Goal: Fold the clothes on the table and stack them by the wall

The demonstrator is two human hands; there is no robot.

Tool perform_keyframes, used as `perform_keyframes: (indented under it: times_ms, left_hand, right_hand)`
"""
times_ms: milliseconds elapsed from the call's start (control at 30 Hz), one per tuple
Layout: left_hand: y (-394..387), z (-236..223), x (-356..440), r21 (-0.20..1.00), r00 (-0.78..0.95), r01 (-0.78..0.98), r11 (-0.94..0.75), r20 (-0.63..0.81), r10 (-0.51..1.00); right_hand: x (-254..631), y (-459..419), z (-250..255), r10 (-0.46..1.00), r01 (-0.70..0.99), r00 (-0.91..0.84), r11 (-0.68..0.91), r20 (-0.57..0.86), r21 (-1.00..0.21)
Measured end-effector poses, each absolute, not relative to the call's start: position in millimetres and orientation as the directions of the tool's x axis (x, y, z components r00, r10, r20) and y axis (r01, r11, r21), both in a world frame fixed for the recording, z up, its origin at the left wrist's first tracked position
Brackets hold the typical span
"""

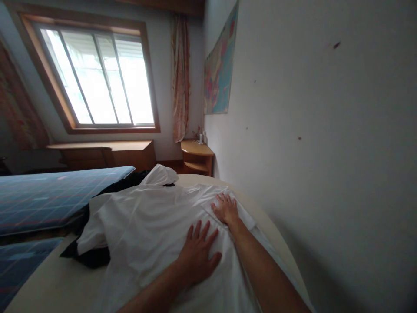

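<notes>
A white garment (146, 226) lies spread over a pale table top (52, 282). My left hand (197, 252) rests flat on the middle of the cloth, fingers spread. My right hand (225, 208) lies flat farther away on the same cloth, near a folded edge close to the wall, fingers stretched out. Dark clothing (89, 256) sticks out from under the white garment on the left. Neither hand holds anything.
A plain wall (325, 130) runs close along the right. A bed with a blue checked cover (48, 195) is on the left. Behind are a wooden desk (107, 154) under a window (97, 78), a corner shelf (197, 158) and a wall map (220, 69).
</notes>
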State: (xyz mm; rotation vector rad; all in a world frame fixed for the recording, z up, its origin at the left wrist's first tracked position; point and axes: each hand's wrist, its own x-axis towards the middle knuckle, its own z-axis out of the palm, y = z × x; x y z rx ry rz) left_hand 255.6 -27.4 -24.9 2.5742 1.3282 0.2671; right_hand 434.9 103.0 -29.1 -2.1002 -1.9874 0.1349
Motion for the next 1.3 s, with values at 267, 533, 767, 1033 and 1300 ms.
perform_keyframes:
  times_ms: [267,533,767,1033,1300]
  left_hand:
    - [20.3,-15.0,244.5,0.224,0.437,0.853,-0.47,0.184,0.88]
    - [38.6,-23.7,256.1,0.197,0.408,0.88,-0.431,0.15,0.901]
    - [46.4,-26.5,262.9,0.196,0.458,0.861,-0.47,0.106,0.882]
    - [46.5,-28.6,260.0,0.21,0.453,0.856,-0.473,0.136,0.881]
    - [46.4,-28.9,260.1,0.203,0.462,0.852,-0.483,0.144,0.875]
  right_hand:
    - [438.7,97.9,-27.5,0.979,0.946,0.023,0.045,0.204,-0.322]
    - [440.0,97.6,-30.5,0.974,0.936,0.024,0.058,0.226,-0.348]
    - [446.4,99.4,-25.4,0.968,0.923,-0.015,0.109,0.251,-0.368]
    - [490.6,93.5,-7.8,0.974,0.946,0.043,0.031,0.221,-0.322]
    - [549.3,62.3,5.0,0.953,0.926,0.304,-0.292,0.014,-0.24]
